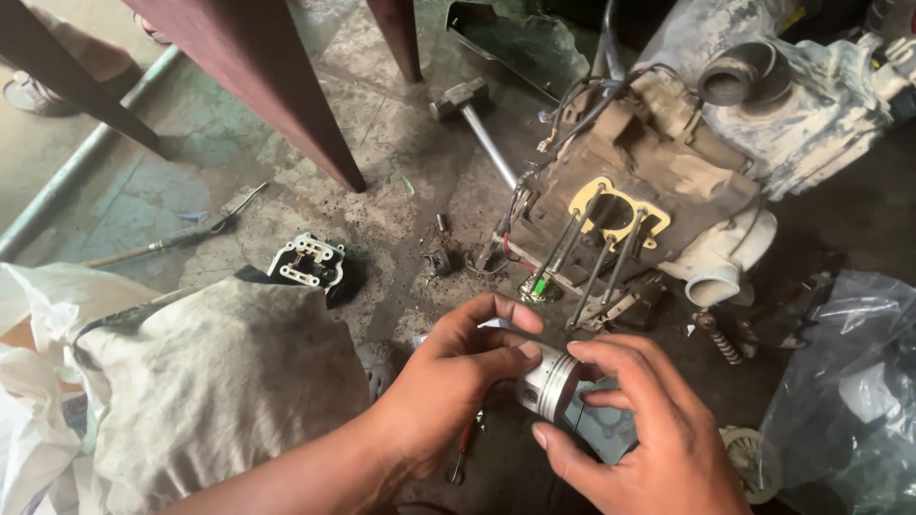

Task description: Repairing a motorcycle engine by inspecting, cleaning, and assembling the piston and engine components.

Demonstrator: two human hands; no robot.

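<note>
Below the engine [658, 191] studs, left hand [448, 381] and right hand [649, 429] both pinch the piston [549, 381]; open floor [420, 181] beyond, bag [849, 381] crowding right.

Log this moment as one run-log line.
left hand: holds piston | right hand: fingers on piston | nearby: engine block with studs, hammer, cylinder head on floor
</note>
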